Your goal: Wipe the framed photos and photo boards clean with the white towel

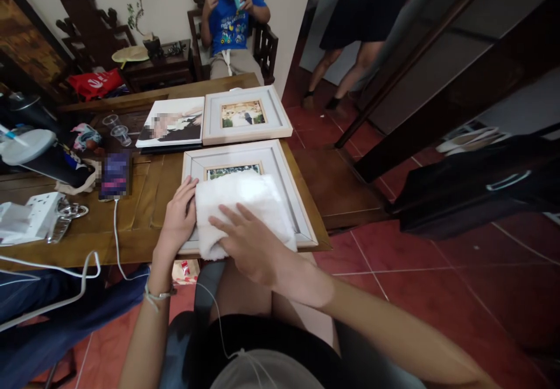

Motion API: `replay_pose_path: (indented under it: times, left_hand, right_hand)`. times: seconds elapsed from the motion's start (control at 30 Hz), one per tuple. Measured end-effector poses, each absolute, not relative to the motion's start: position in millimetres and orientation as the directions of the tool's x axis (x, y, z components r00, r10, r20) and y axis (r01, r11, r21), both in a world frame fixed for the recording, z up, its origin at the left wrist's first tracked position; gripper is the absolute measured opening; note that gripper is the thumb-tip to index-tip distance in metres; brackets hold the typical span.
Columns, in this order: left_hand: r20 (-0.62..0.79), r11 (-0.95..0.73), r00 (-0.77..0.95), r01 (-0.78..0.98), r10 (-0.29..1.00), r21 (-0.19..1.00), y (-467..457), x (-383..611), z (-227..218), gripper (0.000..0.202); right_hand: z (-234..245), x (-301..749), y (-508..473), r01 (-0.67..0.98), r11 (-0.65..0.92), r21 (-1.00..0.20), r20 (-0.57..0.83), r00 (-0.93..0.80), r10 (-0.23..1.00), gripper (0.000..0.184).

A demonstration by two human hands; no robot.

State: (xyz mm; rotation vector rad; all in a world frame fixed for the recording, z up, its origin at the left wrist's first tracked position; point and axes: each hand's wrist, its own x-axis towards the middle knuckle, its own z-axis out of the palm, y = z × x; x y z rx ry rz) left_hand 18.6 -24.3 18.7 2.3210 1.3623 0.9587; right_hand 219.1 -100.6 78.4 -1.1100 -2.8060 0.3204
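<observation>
A light wooden picture frame (301,217) with a wide grey-white mat lies flat near the table's front edge. Spread over its lower middle is a folded white towel (258,202), hiding most of the photo (234,171) inside. My right hand (247,240) rests on the towel with its fingers apart and stretched out. At the frame's left side, my left hand (179,214) lies with extended fingers on the border, close beside the towel. Beyond this frame sit a second framed photo (214,112) and a white-edged photo album or panel (172,122).
On the wooden table (151,202)'s left are a charging phone (115,174), a power strip (32,217), a lidded tumbler (44,156) and clear plastic cups (120,135). A seated person (230,24) faces the table; another person (363,21) stands at the right. White cables hang in front.
</observation>
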Motion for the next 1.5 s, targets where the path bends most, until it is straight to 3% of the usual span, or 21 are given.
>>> replay_pose_path:
  times: [0.2, 0.47, 0.57, 0.73, 0.83, 0.93, 1.03, 1.2, 1.33, 1.43, 1.5]
  left_hand:
    - [0.407, -0.528, 0.345, 0.652, 0.846, 0.544, -23, 16, 17, 0.036]
    - [0.366, -0.551, 0.413, 0.664, 0.834, 0.505, -20, 12, 16, 0.043]
    - [0.376, -0.555, 0.41, 0.661, 0.831, 0.505, -21, 12, 15, 0.045]
    - [0.398, -0.544, 0.378, 0.662, 0.836, 0.515, -22, 13, 13, 0.045]
    - [0.402, -0.544, 0.373, 0.657, 0.836, 0.522, -22, 13, 13, 0.045]
    - [0.395, -0.545, 0.38, 0.652, 0.836, 0.527, -20, 11, 13, 0.048]
    - [0.376, -0.531, 0.379, 0.665, 0.846, 0.525, -18, 9, 12, 0.051]
    - [0.382, -0.543, 0.389, 0.657, 0.838, 0.522, -18, 9, 11, 0.052]
    - [0.38, -0.533, 0.376, 0.648, 0.845, 0.544, -20, 11, 12, 0.052]
    - [0.381, -0.523, 0.362, 0.65, 0.851, 0.552, -21, 12, 13, 0.051]
    - [0.379, -0.519, 0.358, 0.651, 0.854, 0.554, -21, 13, 13, 0.051]
  right_hand:
    - [83, 295, -125, 0.801, 0.573, -0.174, 0.087, -0.567, 0.819, 0.032]
    - [70, 342, -59, 0.861, 0.457, -0.226, 0.117, -0.441, 0.89, 0.047]
    - [58, 335, -22, 0.869, 0.437, -0.231, 0.181, -0.403, 0.897, 0.052]
    - [64, 314, 12, 0.848, 0.394, -0.354, 0.325, -0.283, 0.902, 0.057]
    - [75, 279, 21, 0.827, 0.493, -0.269, 0.412, -0.364, 0.835, 0.059]
    - [76, 233, 30, 0.724, 0.685, -0.081, 0.326, -0.63, 0.705, 0.057]
    - [71, 204, 38, 0.67, 0.743, -0.002, 0.188, -0.729, 0.658, 0.055]
    - [71, 226, 40, 0.745, 0.667, -0.031, 0.152, -0.656, 0.739, 0.048]
    - [77, 281, 32, 0.853, 0.519, -0.059, 0.126, -0.509, 0.851, 0.045]
    - [75, 314, 18, 0.896, 0.441, -0.05, 0.125, -0.433, 0.893, 0.049]
    - [73, 324, -1, 0.878, 0.477, -0.05, 0.138, -0.467, 0.874, 0.054]
